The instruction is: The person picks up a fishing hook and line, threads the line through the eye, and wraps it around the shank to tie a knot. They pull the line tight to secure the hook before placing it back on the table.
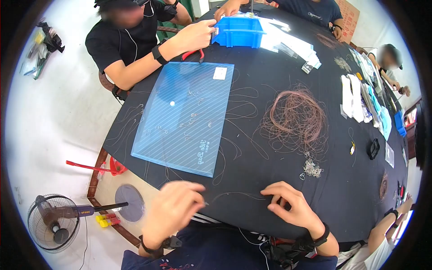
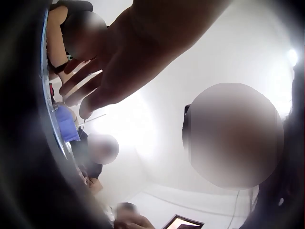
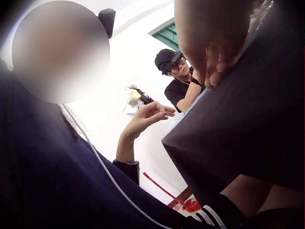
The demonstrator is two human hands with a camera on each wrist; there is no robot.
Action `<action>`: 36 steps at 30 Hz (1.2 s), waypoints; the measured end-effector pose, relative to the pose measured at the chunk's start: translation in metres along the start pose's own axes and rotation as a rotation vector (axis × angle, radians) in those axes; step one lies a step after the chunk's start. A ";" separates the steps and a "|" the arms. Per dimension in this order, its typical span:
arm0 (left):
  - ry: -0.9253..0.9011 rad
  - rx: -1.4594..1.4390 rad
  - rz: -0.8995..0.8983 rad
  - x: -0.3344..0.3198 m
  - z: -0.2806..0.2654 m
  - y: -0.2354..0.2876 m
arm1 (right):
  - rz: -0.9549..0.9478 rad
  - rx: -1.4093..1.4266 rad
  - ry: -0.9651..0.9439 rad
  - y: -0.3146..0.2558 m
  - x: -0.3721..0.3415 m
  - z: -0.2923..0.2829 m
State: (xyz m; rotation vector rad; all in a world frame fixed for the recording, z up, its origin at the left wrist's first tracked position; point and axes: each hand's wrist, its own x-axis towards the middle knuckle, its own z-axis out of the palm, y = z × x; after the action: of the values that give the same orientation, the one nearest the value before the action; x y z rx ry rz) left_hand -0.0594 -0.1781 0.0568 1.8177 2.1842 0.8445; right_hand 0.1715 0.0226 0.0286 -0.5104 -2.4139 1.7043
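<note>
My left hand (image 1: 173, 207) is raised just over the table's near edge, thumb and fingertips brought together. It pinches a thin fishing line (image 1: 238, 193), with a small shiny bit at the fingertips. In the right wrist view the left hand (image 3: 150, 117) shows that pinch from the side. The line runs across the black cloth toward my right hand (image 1: 292, 207), whose fingers are loosely bent, thumb apart from the index finger, fingertips low at the cloth beside the line's end. Ahead lie a pile of small metal hooks (image 1: 312, 168) and a tangled brown line coil (image 1: 297, 119).
A blue file bag (image 1: 180, 117) bears several hooks with trailing lines. A blue bin (image 1: 238, 33) and red-handled pliers (image 1: 193, 55) are at the far side, near another person's hands. White packets (image 1: 353, 96) lie at right; a fan (image 1: 54, 222) stands on the left.
</note>
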 end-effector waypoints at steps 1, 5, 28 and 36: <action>-0.025 -0.044 0.042 0.002 0.004 0.010 | -0.009 0.047 0.000 -0.002 0.000 0.000; -0.015 -0.134 0.206 0.010 0.030 0.038 | 0.033 0.291 -0.282 -0.003 -0.003 0.003; 0.296 -0.126 0.068 0.054 0.065 0.038 | -0.052 0.229 -0.292 0.001 -0.013 -0.006; 0.261 -0.058 -0.038 0.055 0.080 0.025 | -0.142 -0.242 0.075 -0.013 -0.015 -0.022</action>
State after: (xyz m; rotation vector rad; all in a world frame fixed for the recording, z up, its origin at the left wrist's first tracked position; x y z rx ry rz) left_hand -0.0133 -0.0990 0.0160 1.7168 2.3094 1.1820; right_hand 0.1898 0.0327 0.0499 -0.4116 -2.5483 1.3219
